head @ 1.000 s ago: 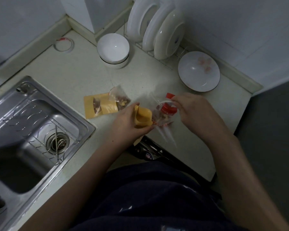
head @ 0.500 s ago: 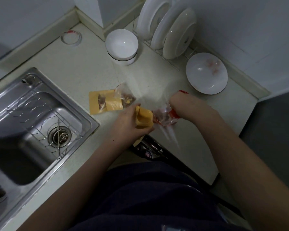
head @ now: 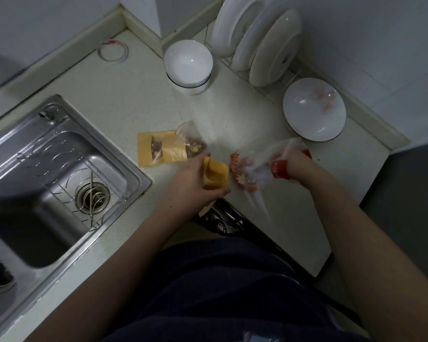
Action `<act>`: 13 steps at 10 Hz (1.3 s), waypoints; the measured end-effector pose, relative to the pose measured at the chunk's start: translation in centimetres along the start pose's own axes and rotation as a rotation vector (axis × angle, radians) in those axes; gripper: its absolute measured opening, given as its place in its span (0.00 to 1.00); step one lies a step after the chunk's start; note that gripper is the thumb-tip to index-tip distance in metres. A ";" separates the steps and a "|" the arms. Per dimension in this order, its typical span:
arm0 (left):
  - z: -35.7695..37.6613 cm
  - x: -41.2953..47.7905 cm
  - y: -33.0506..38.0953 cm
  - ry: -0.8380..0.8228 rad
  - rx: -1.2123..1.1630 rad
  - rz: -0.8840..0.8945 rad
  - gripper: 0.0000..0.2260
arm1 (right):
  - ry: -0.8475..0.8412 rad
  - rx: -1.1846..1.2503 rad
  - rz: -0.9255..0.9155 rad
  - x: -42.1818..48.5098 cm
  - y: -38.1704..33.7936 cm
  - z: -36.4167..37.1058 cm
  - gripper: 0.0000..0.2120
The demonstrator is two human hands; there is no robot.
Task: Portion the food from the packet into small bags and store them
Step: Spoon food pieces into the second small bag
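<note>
Fingers [head: 198,161] of the left hand [head: 188,186] are curled round a small yellow bag [head: 215,174], keeping it upright with its mouth open. The right hand [head: 299,166] has the red end of the clear packet [head: 260,166] in its grip, though most of those fingers are hidden behind the plastic.

Everything's on a pale worktop [head: 146,102], with a steel sink [head: 134,166] on the left. At the back, white plates [head: 257,40] stand in a rack, with a pink-patterned bowl [head: 314,124] just to their right and stacked white bowls [head: 188,62] to their left.

The packet is tipped sideways, its crinkled red mouth just beside the bag's opening, with bits of food [head: 242,176] bunched at that end. Some filled bags [head: 163,151] lie overlapping just behind the left hand. A tape roll [head: 113,51] sits in the far corner.
</note>
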State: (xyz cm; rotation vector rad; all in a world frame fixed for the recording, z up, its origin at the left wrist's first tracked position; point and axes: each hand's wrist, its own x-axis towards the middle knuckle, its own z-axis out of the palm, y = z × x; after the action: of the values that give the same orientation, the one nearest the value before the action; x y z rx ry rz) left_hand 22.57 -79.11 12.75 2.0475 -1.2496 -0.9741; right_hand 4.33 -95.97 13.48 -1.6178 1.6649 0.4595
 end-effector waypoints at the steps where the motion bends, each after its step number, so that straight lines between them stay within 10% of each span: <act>1: 0.0 0.0 0.2 -0.004 0.004 0.005 0.43 | 0.056 0.410 0.096 0.3 0.3 -0.5 0.12; 3: -0.1 -0.1 0.9 -0.027 -0.004 0.025 0.41 | -0.211 0.498 0.040 -1.5 1.7 -1.9 0.09; 7: 0.2 0.4 1.0 -0.048 -0.010 0.063 0.40 | -0.158 0.823 0.009 -4.2 2.7 -3.2 0.11; 11: 0.8 1.1 1.4 -0.096 0.031 0.110 0.40 | 0.130 0.211 0.032 -4.7 3.0 -2.4 0.07; 13: 0.9 1.2 1.2 -0.111 0.044 0.104 0.40 | 0.000 -0.381 0.124 -3.8 0.6 -1.8 0.12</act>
State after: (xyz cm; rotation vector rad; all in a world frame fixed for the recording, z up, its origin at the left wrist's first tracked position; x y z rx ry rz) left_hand 21.60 -80.75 12.83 1.9629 -1.4320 -1.0317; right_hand 2.98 -94.56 17.21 -1.7840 1.7617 0.8832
